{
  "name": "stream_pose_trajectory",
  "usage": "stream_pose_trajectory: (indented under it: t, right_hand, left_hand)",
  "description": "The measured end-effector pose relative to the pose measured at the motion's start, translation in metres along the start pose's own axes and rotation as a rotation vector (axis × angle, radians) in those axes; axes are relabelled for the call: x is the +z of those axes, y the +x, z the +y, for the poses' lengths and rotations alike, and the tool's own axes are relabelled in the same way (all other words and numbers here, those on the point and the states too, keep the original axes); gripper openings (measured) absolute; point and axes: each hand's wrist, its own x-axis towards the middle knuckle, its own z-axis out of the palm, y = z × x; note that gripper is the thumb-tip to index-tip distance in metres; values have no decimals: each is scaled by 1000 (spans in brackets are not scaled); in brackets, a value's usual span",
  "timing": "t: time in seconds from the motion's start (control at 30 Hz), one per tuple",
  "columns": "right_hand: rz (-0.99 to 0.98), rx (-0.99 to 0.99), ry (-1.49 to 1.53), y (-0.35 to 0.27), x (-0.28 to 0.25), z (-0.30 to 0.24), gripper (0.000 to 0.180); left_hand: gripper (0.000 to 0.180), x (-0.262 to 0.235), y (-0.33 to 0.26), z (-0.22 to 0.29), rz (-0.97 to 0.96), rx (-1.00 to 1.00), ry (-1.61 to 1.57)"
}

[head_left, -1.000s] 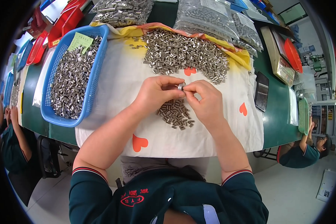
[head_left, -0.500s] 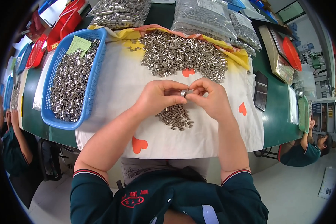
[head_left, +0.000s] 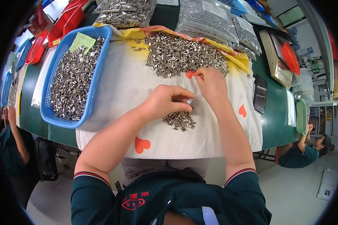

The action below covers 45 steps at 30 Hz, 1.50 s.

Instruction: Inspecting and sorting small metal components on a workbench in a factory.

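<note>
My left hand (head_left: pixel 165 100) is closed in a pinch around a short, round metal piece (head_left: pixel 190 101), larger than the loose parts. Below it, a small heap of metal sleeves (head_left: pixel 179 120) lies on the white cloth, partly covered by the hand. My right hand (head_left: pixel 212 83) is at the near edge of a broad pile of small, shiny metal sleeves (head_left: pixel 184 54). Its thumb and fingers are pressed together; what is between them is too small to make out.
To the left stands a blue basket (head_left: pixel 88 99) of metal sleeves with a green paper slip (head_left: pixel 82 42). Clear bags (head_left: pixel 206 22) of metal parts line the back. A dark phone-like slab (head_left: pixel 260 93) and red tray (head_left: pixel 290 57) are at the right. Other people sit at both sides.
My right hand has left the round metal piece and moved up to the big pile. My left hand keeps hold of the piece and has shifted slightly right and nearer.
</note>
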Motion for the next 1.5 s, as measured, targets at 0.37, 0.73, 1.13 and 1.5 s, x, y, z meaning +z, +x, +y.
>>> stream_pose_trajectory:
  t: [0.37,0.73,1.13,1.5]
  right_hand:
    - [97,-17,204,-12,-6,-5,8]
    - [-110,-4,769,-40,-33,-28,8]
    - [91,-182,617,-46,-21,-30,6]
    - [-138,123,533,-14,-25,14,16]
  left_hand:
    - [31,-7,4,-2,116,-79,-450]
    - [32,-7,2,-5,151,-59,-468]
    - [33,-6,1,-2,185,-101,-435]
    - [29,-1,0,0,43,-91,-172]
